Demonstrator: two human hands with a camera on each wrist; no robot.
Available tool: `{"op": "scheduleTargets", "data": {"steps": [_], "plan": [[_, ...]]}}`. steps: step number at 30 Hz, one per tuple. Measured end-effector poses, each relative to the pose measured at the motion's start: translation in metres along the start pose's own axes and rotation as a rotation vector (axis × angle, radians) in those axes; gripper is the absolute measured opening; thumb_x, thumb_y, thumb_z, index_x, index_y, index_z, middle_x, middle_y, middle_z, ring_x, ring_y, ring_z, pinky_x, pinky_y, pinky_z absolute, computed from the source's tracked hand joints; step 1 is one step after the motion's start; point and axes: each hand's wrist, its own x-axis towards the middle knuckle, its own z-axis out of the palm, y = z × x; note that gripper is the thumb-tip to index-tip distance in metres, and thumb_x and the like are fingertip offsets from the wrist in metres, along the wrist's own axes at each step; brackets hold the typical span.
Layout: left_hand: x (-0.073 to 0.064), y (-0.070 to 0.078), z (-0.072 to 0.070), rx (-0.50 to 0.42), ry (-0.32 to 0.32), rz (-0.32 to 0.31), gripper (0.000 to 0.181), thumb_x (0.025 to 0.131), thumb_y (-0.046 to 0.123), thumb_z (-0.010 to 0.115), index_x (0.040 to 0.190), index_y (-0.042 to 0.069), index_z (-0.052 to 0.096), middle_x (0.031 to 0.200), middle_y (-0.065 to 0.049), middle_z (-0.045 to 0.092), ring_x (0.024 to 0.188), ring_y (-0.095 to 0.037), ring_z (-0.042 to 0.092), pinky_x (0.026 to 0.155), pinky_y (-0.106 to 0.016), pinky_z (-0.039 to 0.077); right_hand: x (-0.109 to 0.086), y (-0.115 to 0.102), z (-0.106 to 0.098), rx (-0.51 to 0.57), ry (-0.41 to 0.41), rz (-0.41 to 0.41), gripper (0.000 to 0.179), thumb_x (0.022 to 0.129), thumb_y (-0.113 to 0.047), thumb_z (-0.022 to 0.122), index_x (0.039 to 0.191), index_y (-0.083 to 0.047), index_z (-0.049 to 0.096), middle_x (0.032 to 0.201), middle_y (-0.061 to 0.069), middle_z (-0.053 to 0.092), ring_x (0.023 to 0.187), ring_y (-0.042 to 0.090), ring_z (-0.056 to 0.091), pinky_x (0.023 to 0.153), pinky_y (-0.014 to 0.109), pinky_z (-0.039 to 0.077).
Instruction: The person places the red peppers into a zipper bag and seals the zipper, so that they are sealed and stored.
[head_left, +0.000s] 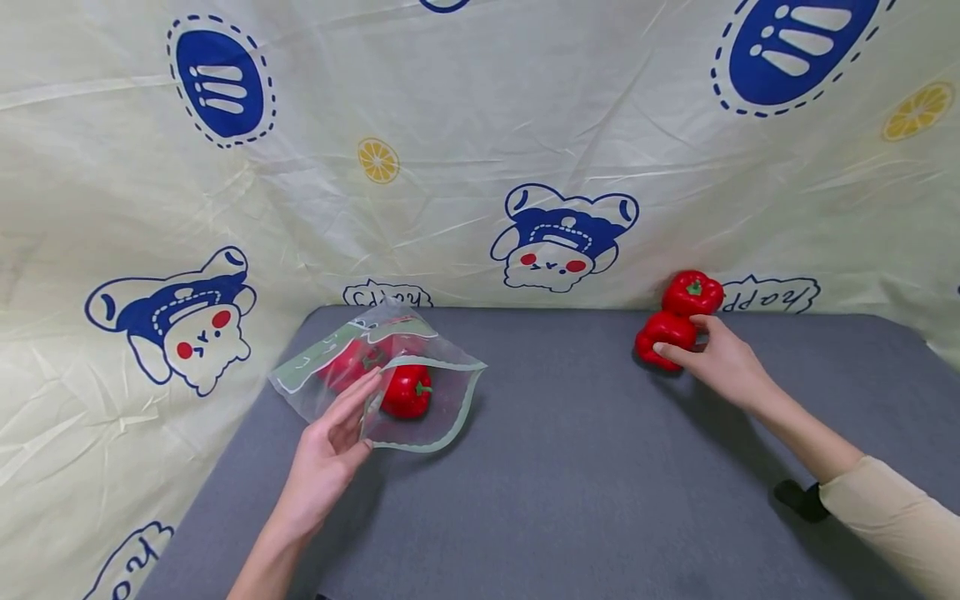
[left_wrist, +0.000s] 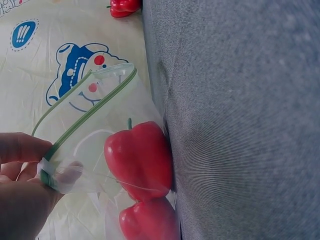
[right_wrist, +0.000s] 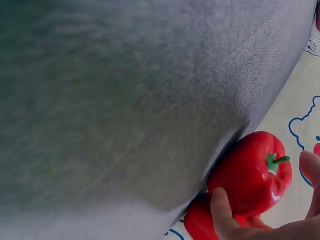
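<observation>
My left hand [head_left: 330,450] pinches the mouth edge of a clear zip bag [left_wrist: 100,170] with a green strip. Inside the bag, red bell peppers [head_left: 408,396] show through the film, the front one with a green stem. At the back right, my right hand [head_left: 723,358] is round another red bell pepper [right_wrist: 250,172]. Its fingers [right_wrist: 220,207] lie against that pepper, while the thumb stands a little apart from it in the right wrist view. A further red bell pepper [head_left: 693,292] sits right behind, its green stem showing.
A grey cloth-covered table [head_left: 540,467] lies under everything. Behind it hangs a pale printed sheet [head_left: 435,233] with blue cartoon figures, right at the table's far edge where the two loose peppers stand.
</observation>
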Motion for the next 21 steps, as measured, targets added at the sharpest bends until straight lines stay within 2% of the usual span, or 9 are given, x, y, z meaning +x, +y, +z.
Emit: {"op": "scheduleTargets", "data": {"steps": [6, 14, 21], "plan": [[0.000, 0.000, 0.001, 0.000, 0.002, 0.008, 0.078, 0.084, -0.021, 0.052, 0.148, 0.023, 0.047, 0.152, 0.004, 0.039, 0.142, -0.016, 0.033, 0.106, -0.029, 0.032, 0.010, -0.004, 0.004, 0.014, -0.011, 0.029, 0.098, 0.091, -0.053, 0.060, 0.149, 0.012, 0.014, 0.138, 0.037, 0.034, 0.118, 0.051, 0.038, 0.086, 0.062, 0.047], [0.001, 0.000, 0.001, -0.004, -0.002, 0.023, 0.078, 0.083, -0.022, 0.051, 0.148, 0.022, 0.047, 0.152, 0.003, 0.038, 0.142, -0.017, 0.033, 0.106, -0.029, 0.033, 0.019, -0.010, 0.009, 0.020, -0.013, 0.058, 0.104, 0.087, -0.055, 0.065, 0.148, 0.011, 0.013, 0.134, 0.036, 0.035, 0.117, 0.052, 0.038, 0.083, 0.059, 0.051], [0.000, -0.001, 0.001, -0.012, -0.001, 0.022, 0.078, 0.083, -0.023, 0.051, 0.148, 0.021, 0.047, 0.152, 0.003, 0.039, 0.142, -0.017, 0.033, 0.106, -0.030, 0.033, 0.022, -0.007, 0.013, 0.031, 0.019, 0.069, 0.097, 0.086, -0.051, 0.069, 0.142, 0.009, 0.018, 0.131, 0.034, 0.037, 0.115, 0.051, 0.039, 0.080, 0.058, 0.050]]}}
